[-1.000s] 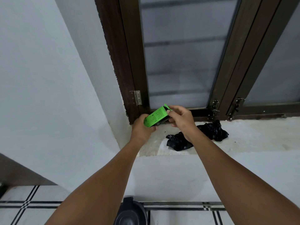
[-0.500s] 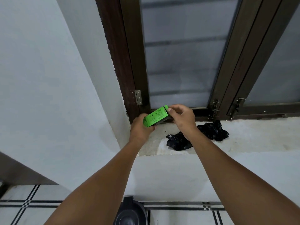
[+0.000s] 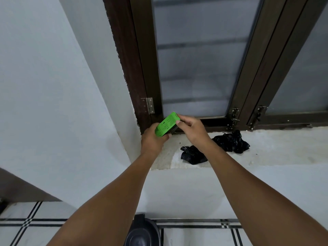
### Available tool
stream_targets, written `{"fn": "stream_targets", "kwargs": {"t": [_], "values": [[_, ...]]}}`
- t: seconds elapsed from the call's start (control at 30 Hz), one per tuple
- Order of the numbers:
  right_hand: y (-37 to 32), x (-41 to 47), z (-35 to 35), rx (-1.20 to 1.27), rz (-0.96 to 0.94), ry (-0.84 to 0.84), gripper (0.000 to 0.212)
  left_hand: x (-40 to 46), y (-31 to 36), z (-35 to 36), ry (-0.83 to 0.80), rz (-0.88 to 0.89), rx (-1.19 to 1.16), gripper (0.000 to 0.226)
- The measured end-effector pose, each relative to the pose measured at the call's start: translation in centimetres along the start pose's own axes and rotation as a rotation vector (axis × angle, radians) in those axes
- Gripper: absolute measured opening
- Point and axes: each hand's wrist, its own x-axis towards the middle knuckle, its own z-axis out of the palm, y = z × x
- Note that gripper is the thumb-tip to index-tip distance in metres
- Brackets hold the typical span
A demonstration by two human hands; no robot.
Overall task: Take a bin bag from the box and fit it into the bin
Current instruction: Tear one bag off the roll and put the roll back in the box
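Green cardboard box (image 3: pixel 166 126) hangs above the white window ledge (image 3: pixel 276 148), long axis tilted from lower left to upper right, upper end toward the dark window frame (image 3: pixel 221 124). Left hand (image 3: pixel 153 141) clasps its lower end; right hand (image 3: pixel 190 128) pinches the upper end. Crumpled black bin bags (image 3: pixel 229 142) lie just right. A dark round bin (image 3: pixel 142 233) stands below on the floor.

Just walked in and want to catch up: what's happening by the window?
A person is holding a green box over the windowsill. The left hand grips its lower end, and the right hand pinches the top end. No bag is out of it yet. Two crumpled black bags lie on the sill, and the dark bin stands on the floor below.
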Motion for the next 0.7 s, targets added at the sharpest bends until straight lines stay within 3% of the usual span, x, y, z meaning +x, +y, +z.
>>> {"fn": "stream_targets", "kwargs": {"t": [0.1, 0.3, 0.47, 0.7], "values": [[-0.3, 0.1, 0.6, 0.041, 0.02, -0.009, 0.035, -0.2, -0.2, 0.0, -0.01, -0.002, -0.002, 0.044], [0.5, 0.0, 0.5, -0.006, 0.084, 0.164, 0.018, 0.0, -0.5, -0.1, -0.045, 0.023, 0.171, 0.05], [1.5, -0.5, 0.9, -0.076, 0.075, 0.199, 0.014, 0.6, -0.5, -0.6, -0.059, 0.018, 0.289, 0.055], [1.2, 0.0, 0.6, 0.085, 0.126, 0.205, 0.013, 1.0, -0.7, -0.6, -0.075, -0.011, 0.226, 0.052]]}}
